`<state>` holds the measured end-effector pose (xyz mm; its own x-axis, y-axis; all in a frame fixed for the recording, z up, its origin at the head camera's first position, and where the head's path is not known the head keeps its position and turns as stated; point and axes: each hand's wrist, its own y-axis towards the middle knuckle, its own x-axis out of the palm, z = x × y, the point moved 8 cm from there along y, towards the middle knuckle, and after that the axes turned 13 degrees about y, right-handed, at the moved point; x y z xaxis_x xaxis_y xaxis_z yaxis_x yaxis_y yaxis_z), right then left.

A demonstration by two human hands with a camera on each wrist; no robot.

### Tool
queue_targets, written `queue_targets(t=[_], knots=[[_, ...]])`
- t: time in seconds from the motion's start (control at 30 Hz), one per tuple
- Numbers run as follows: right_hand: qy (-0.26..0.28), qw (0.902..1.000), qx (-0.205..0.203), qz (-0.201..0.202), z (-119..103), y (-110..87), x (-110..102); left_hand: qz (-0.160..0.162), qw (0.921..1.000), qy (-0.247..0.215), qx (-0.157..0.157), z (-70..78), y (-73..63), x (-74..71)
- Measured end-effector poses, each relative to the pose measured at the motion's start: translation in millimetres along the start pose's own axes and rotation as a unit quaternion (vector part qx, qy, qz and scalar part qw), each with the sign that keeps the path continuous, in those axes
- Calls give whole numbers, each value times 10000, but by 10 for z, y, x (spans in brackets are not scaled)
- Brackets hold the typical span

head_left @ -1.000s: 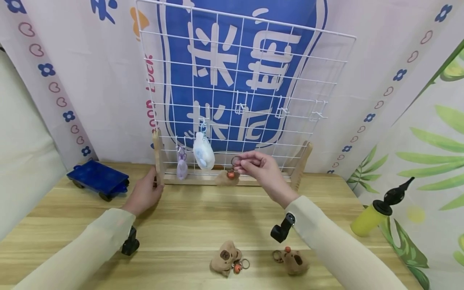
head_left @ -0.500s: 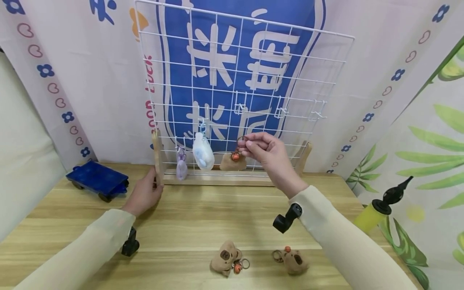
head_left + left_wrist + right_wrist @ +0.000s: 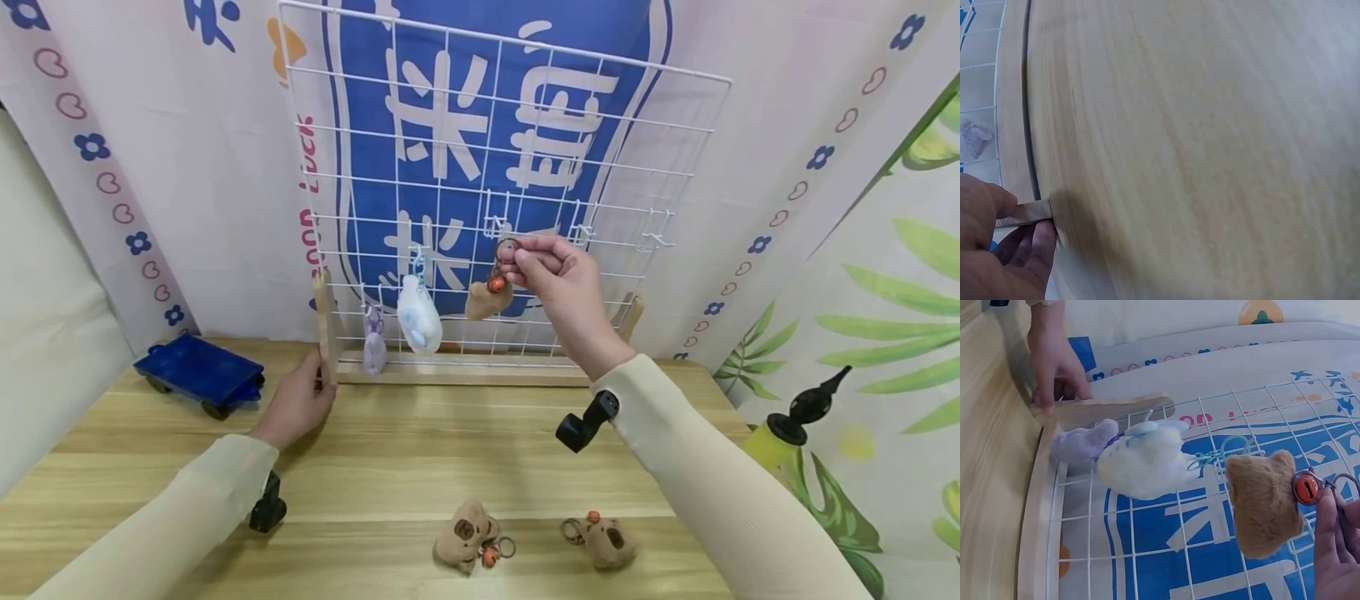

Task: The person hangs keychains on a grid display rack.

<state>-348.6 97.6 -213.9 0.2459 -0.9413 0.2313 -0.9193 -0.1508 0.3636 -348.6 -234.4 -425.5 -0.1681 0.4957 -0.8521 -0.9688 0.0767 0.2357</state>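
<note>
Pale curtain (image 3: 202,158) with blue print behind, wood-grain table (image 3: 420,450) below. Right hand (image 3: 562,287): thumb and fingers curled closed on a metal ring (image 3: 507,242), raised in front of the wire rack (image 3: 498,40). From the ring hang an orange bell (image 3: 497,284) and a brown toy (image 3: 486,302), below the nearest of 3 wire hooks (image 3: 495,226); whether ring and hook touch, cannot tell. Held by the ring, not the body, probably so the toy hangs freely. Left hand (image 3: 298,402): thumb and fingers pinch the wooden post (image 3: 325,329) at the rack's left end, presumably to steady it. Near the raised toy, a white toy (image 3: 420,321) hangs on the rack, a purple toy (image 3: 375,352) lower and further left. Farther out, 2 more brown toys (image 3: 459,542) (image 3: 611,547) lie near the person, rings and bells attached, perhaps for easy reach. Blue cart (image 3: 198,371) beyond the left hand; yellow bottle (image 3: 771,448) far right, likely set aside to leave room for the arms.
</note>
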Motion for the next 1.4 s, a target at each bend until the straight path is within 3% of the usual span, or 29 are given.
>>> queue_targets(t=[0.47,1.4], knots=[[71,9977,-11,680,15,175,105,96,9999,87,-48,3,-25,-37],[-413,9950,382,826,222,201,13,55,9999,91,-34,-3,-29,-20]])
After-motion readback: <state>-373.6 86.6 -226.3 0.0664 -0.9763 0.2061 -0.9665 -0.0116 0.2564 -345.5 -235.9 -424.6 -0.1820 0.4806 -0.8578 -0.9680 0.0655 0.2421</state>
